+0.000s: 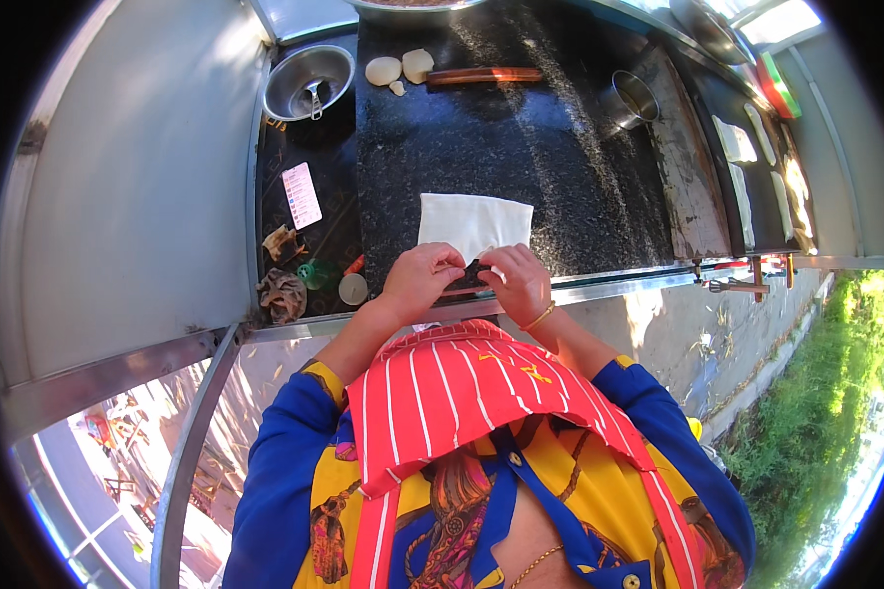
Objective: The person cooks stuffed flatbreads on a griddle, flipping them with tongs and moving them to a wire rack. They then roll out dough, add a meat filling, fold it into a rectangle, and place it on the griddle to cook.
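Note:
A thin white dough sheet (476,217), roughly rectangular, lies flat near the front edge of the black speckled stone worktop (449,147). Both of my hands meet at its near side. My left hand (426,276) has thumb and forefinger pinched together at the sheet's near edge. Close beside it, my right hand (517,280) pinches there in the same way, a yellow bangle on its wrist. A dark patch shows between the fingertips, and I cannot tell whether it is bare worktop or a small dark thing. The fingers hide much of that edge.
Farther back sit two dough balls (383,71) with a small scrap, beside a wooden rolling pin (484,76). A metal bowl (287,85) holds a spoon. A phone (302,194) lies left; a metal cup (633,101) stands right. White strips lie on the dark griddle (766,177).

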`<state>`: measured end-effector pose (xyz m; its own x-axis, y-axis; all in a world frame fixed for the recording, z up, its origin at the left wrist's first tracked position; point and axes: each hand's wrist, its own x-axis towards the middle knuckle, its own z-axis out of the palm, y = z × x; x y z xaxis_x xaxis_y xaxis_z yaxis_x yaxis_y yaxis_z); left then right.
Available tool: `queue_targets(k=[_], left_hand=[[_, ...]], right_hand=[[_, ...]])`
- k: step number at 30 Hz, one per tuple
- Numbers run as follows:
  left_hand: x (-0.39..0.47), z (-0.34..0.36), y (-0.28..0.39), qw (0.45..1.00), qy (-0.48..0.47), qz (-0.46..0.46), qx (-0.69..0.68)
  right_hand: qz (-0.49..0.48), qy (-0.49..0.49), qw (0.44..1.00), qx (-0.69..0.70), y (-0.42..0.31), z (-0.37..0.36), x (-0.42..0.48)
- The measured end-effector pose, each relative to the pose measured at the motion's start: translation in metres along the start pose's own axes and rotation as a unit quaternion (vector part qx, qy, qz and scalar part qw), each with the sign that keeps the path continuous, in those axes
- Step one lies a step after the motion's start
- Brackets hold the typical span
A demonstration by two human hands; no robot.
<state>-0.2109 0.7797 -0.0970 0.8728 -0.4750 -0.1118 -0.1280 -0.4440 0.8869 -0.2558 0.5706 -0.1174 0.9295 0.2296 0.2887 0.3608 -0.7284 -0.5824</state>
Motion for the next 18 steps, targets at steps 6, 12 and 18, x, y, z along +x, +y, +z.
queue_targets(k=[6, 12, 18], left_hand=[[0.004, -0.004, 0.01, 0.998, -0.002, -0.041, -0.043], [0.004, -0.006, 0.01, 0.997, -0.004, -0.045, -0.057], [-0.006, 0.002, -0.003, 0.988, -0.033, 0.096, 0.119]], right_hand=[[0.018, 0.053, 0.998, -0.009, 0.013, 0.013, 0.023], [0.042, 0.076, 0.996, 0.015, 0.031, 0.008, 0.027], [-0.033, 0.024, 0.997, -0.065, 0.044, -0.01, 0.01]])
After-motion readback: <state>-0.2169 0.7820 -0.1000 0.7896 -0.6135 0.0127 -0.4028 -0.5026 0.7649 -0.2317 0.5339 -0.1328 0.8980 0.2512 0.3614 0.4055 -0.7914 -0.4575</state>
